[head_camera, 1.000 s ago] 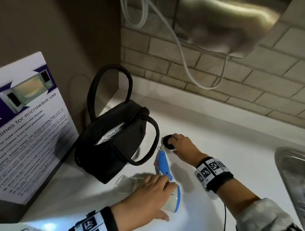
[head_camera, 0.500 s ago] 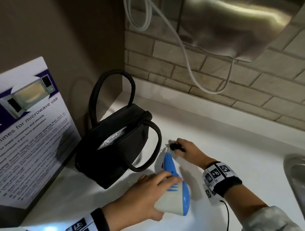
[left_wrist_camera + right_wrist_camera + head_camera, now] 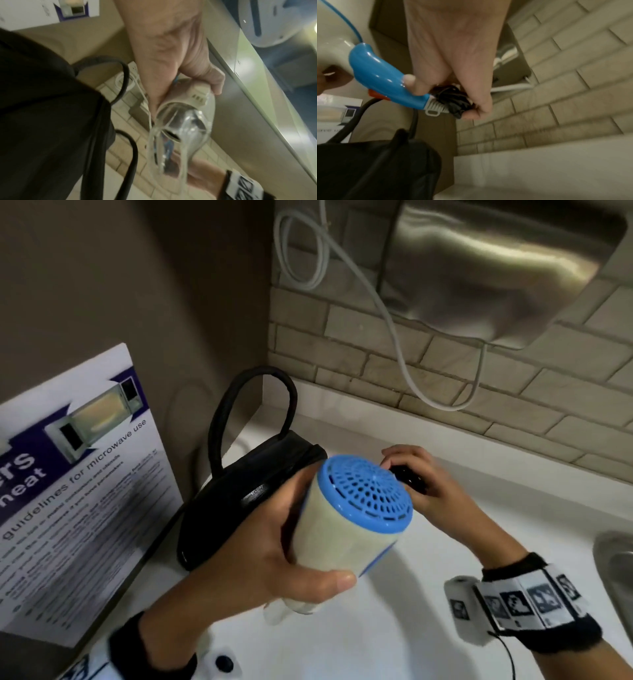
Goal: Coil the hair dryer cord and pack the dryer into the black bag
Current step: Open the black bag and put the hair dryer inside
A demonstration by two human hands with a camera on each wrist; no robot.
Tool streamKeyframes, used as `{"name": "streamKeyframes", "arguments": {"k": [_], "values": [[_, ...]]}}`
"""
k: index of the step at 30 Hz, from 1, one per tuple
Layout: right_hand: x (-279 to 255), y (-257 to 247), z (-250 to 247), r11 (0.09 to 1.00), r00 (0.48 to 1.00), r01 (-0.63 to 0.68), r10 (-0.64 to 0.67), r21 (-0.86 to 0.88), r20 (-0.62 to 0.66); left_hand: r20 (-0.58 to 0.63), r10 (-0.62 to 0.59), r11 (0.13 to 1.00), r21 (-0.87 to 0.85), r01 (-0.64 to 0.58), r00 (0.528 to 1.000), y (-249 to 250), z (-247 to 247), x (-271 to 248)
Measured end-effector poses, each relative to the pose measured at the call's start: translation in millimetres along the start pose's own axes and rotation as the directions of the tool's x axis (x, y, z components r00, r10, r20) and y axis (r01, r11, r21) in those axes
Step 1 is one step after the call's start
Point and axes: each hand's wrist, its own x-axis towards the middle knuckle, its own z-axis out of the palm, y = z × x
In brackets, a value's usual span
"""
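My left hand [image 3: 270, 556] grips the cream barrel of the hair dryer [image 3: 346, 525], lifted off the counter with its blue rear grille [image 3: 368, 489] facing me. Its clear nozzle [image 3: 180, 136] points down in the left wrist view. My right hand [image 3: 424, 484] holds the bundled black cord [image 3: 452, 100] just past the end of the blue handle [image 3: 385, 78]. The black bag [image 3: 239, 501] stands on the counter behind the dryer, handles up, its opening hidden by the dryer.
A microwave-guidelines sign [image 3: 68, 491] leans at the left. A steel dispenser [image 3: 496, 268] and a white looped cable [image 3: 394, 320] hang on the brick wall behind. A metal sink rim [image 3: 613, 570] is at the right edge of the white counter [image 3: 394, 628].
My left hand has lifted the dryer off the counter and turned its rear grille up toward me. My right hand has risen with the cord bundle, staying at the handle's end.
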Motion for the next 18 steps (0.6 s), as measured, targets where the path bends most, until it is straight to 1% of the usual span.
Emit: {"name": "streamKeyframes", "arguments": {"k": [2,4,6,9,11,14,15,16,17,18], "values": [[7.7,-4.9,-12.6,0.972,0.991,0.103,-0.082,-0.211,0.108,0.014,0.012,1.0,-0.016,-0.012,1.0,13.9,-8.3,0.4],[15.1,-14.1,-19.4,0.928,0.978,0.165,-0.111,-0.335,0.176,0.035,0.043,0.998,0.034,-0.045,0.998,23.7,-13.6,0.9],[21.1,-28.8,-20.6,0.914,0.969,0.211,-0.149,-0.347,0.199,0.051,0.082,0.993,0.078,-0.086,0.995,29.1,-18.2,1.6],[29.3,-52.1,-21.0,0.902,0.947,0.295,-0.233,-0.315,0.22,0.078,0.119,0.993,-0.027,-0.117,0.99,35.5,-27.1,2.4],[36.5,-66.4,-26.2,0.899,0.937,0.327,-0.268,-0.293,0.223,0.074,0.155,0.987,-0.044,-0.152,0.985,42.4,-32.5,2.8],[50.9,-81.7,-40.3,0.885,0.936,0.344,-0.296,-0.314,0.191,0.058,0.26,0.964,-0.066,-0.256,0.964,47.5,-40.1,7.1],[56.3,-85.8,-45.8,0.885,0.937,0.344,-0.304,-0.313,0.172,0.022,0.269,0.96,-0.091,-0.266,0.963,45.3,-44.8,8.7],[61.1,-90.1,-50.6,0.88,0.939,0.343,-0.311,-0.327,0.148,-0.048,0.266,0.957,-0.106,-0.27,0.963,40.0,-50.8,9.2],[65.3,-93.6,-54.6,0.87,0.94,0.34,-0.319,-0.357,0.12,-0.148,0.253,0.961,-0.072,-0.266,0.956,30.9,-57.3,8.3],[68.7,-96.1,-57.6,0.856,0.941,0.336,-0.325,-0.393,0.097,-0.273,0.245,0.969,0.041,-0.243,0.93,21.8,-63.0,6.6]]}}
